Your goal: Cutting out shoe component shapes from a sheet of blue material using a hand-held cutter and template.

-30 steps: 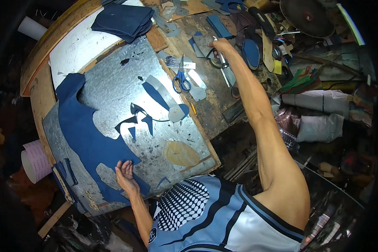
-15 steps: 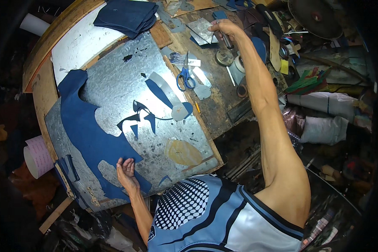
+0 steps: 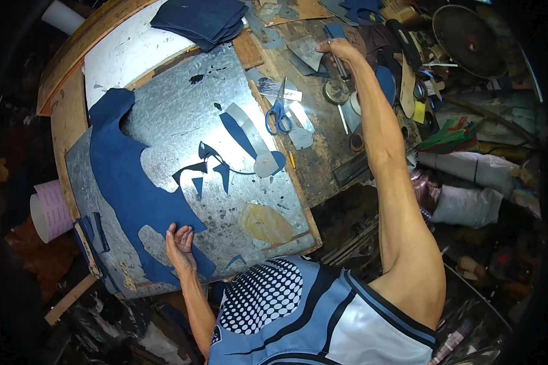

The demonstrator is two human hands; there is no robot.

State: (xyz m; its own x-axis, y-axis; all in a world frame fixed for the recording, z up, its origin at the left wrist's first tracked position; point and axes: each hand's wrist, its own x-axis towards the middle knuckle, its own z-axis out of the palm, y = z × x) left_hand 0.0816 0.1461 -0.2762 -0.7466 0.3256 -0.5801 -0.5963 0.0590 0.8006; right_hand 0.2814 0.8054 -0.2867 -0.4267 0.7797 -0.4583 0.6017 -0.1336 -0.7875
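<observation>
A large cut sheet of blue leather lies along the left of the metal-topped board. My left hand rests palm up at its lower part, fingers loosely curled and apart, gripping nothing. Far off at the upper right, my right hand is closed around a dark rod-shaped tool, partly hidden by the hand. Its fingertips meet the edge of a grey flat plate, which has a dark piece beneath it. Blue-handled scissors lie on the board's right edge. Blue scraps and a grey curved template sit mid-board.
Stacked dark blue pieces sit at the top. A round tin, a tape roll and a yellow pencil are on the wooden bench. Wrapped bundles crowd the right side.
The view has shifted slightly. My right hand stays at the grey plate, which now looks turned or tilted, with more of the dark piece under it showing. My left hand has barely moved.
</observation>
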